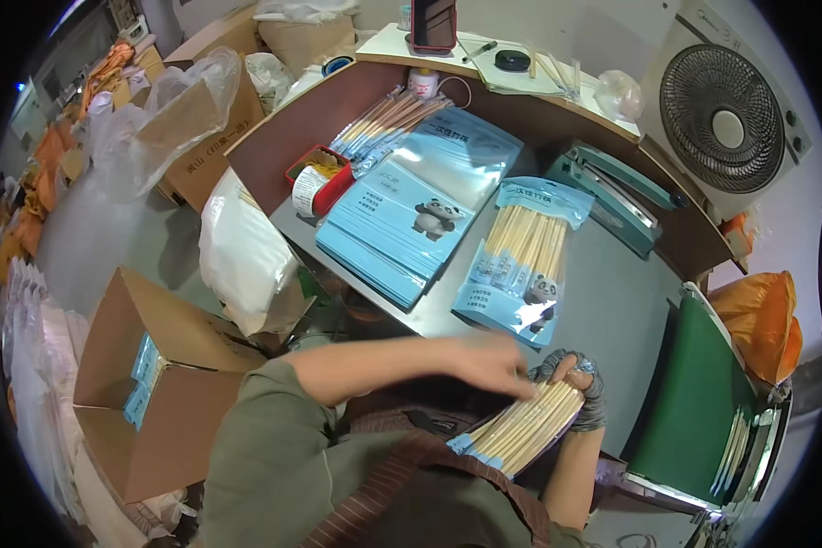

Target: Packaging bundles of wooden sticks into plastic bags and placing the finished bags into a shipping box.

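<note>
My right hand (572, 376), in a grey fingerless glove, is closed around a bundle of wrapped bamboo chopsticks (527, 426) with blue lower ends, held tilted close to my body. My bare left hand (491, 363) reaches across from the left to the top ends of this bundle. Its fingers look bent but are smeared by motion, so their grip cannot be made out. Just beyond my hands lies a filled clear-and-blue bag of chopsticks (525, 242) with a panda print. Left of it is a stack of flat blue bags (388, 219).
A green bag sealer (612, 196) stands behind the filled bag. Wrapped chopsticks (388, 123) and a red box (324, 178) sit at the back left. An open carton (169, 393) is at left; a green conveyor belt (694, 393) at right. A fan (723, 119) is beyond.
</note>
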Available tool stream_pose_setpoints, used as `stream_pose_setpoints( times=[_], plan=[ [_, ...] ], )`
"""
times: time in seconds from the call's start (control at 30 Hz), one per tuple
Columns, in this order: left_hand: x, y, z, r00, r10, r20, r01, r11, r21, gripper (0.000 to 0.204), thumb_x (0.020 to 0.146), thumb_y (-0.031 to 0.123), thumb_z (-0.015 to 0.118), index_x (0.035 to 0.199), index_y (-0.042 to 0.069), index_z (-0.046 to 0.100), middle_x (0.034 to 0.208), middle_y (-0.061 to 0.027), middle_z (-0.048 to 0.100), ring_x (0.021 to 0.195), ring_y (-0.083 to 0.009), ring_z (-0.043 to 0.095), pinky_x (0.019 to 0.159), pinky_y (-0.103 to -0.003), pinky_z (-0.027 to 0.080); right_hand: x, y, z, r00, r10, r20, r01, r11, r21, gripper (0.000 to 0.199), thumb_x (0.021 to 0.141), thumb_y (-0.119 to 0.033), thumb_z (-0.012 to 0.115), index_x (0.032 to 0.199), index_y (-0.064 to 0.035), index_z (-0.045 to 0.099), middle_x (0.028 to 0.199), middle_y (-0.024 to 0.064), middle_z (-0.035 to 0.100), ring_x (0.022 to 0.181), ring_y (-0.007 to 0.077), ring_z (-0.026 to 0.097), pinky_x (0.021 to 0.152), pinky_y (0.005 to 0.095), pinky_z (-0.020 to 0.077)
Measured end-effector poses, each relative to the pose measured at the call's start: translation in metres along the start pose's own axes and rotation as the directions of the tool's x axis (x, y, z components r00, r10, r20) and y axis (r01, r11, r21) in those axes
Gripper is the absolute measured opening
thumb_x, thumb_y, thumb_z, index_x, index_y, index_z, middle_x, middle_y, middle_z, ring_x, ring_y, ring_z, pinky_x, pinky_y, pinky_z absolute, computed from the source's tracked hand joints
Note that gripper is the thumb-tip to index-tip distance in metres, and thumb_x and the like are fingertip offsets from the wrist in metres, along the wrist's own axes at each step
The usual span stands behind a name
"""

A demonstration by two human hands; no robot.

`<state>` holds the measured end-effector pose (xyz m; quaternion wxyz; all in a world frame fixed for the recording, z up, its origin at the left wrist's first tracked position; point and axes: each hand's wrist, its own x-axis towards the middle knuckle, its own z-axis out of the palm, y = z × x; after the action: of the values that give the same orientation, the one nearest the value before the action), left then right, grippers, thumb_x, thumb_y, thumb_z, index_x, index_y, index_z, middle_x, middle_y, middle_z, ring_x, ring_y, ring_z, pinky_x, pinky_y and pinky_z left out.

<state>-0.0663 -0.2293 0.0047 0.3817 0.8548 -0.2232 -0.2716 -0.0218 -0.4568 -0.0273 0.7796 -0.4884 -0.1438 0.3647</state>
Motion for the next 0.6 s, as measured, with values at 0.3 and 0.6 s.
stream_pose_setpoints(
  times=[0.3, 0.6],
  plan=[
    [-0.096, -0.173, -0.122, 0.636, 0.027, -0.771, 0.144, 0.978, 0.153, 0.029, 0.076, 0.025, 0.074, 0.077, 0.004, 0.054, 0.074, -0.0067, 0.051, 0.069, -0.0190, 0.048, 0.063, -0.031, 0.040, 0.023, 0.005, 0.010, 1.000, 0.002, -0.005, -0.002, 0.995, 0.104, 0.033, 0.074, -0.029, 0.064, 0.074, 0.0032, 0.059, 0.074, 0.0182, 0.058, 0.069, 0.0301, 0.060, 0.070, 0.0435, 0.0515],
    [-0.090, -0.172, -0.128, 0.700, 0.055, -0.712, 0.153, 0.962, 0.225, 0.018, 0.085, 0.018, 0.064, 0.085, 0.002, 0.056, 0.081, -0.0097, 0.055, 0.075, -0.0226, 0.053, 0.068, -0.032, 0.042, 0.041, 0.006, 0.019, 1.000, 0.027, 0.010, -0.028, 0.986, 0.163, 0.032, 0.074, -0.028, 0.064, 0.074, 0.0030, 0.059, 0.074, 0.0185, 0.060, 0.071, 0.0319, 0.061, 0.069, 0.0450, 0.0528]
  ],
)
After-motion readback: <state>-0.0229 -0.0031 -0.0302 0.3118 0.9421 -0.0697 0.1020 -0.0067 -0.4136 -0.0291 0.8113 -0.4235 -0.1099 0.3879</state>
